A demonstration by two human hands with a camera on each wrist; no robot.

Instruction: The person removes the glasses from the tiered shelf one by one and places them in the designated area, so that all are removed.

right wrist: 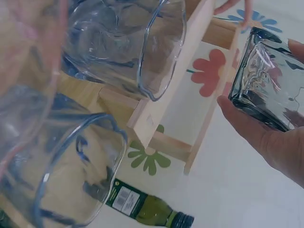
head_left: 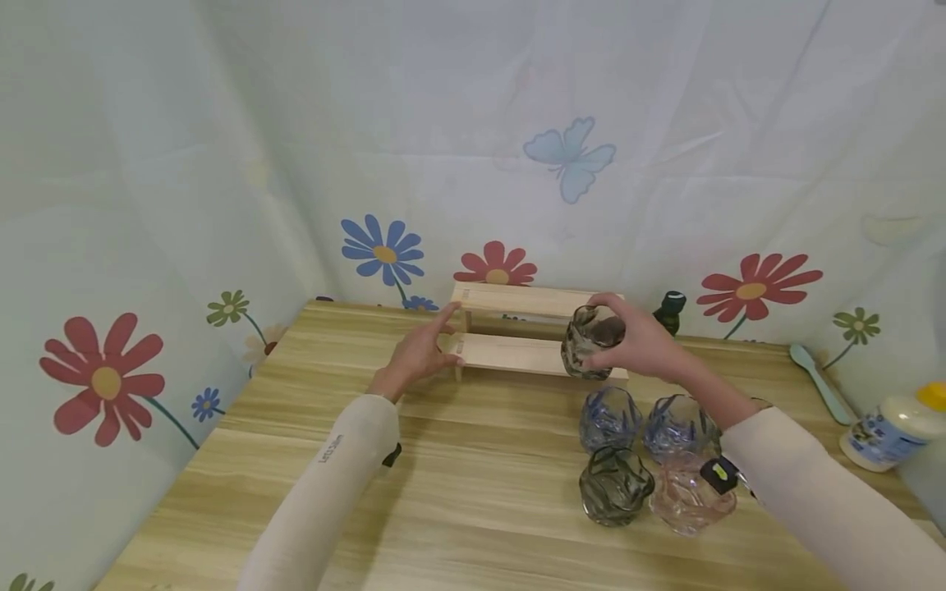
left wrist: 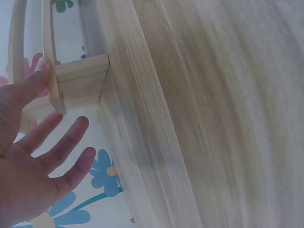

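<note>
My right hand (head_left: 643, 341) grips a smoky grey glass cup (head_left: 589, 349) with thumb and fingers around its sides. The cup is in front of the right end of a two-tier wooden rack (head_left: 510, 355); in the head view I cannot tell whether it touches the boards. In the right wrist view the same cup (right wrist: 266, 78) appears at the upper right. At the rack's left end, my left hand (head_left: 423, 353) holds the lower board (left wrist: 51, 57) between thumb and forefinger. Its other fingers (left wrist: 66, 137) spread apart beside the rack.
Two bluish glass cups (head_left: 609, 419), another grey cup (head_left: 616, 486) and a pink cup (head_left: 691, 497) stand before the rack, under my right forearm. A green bottle (head_left: 670, 312) is behind my right hand. A light-blue spoon (head_left: 820, 383) and a white bottle (head_left: 890, 431) are at the right.
</note>
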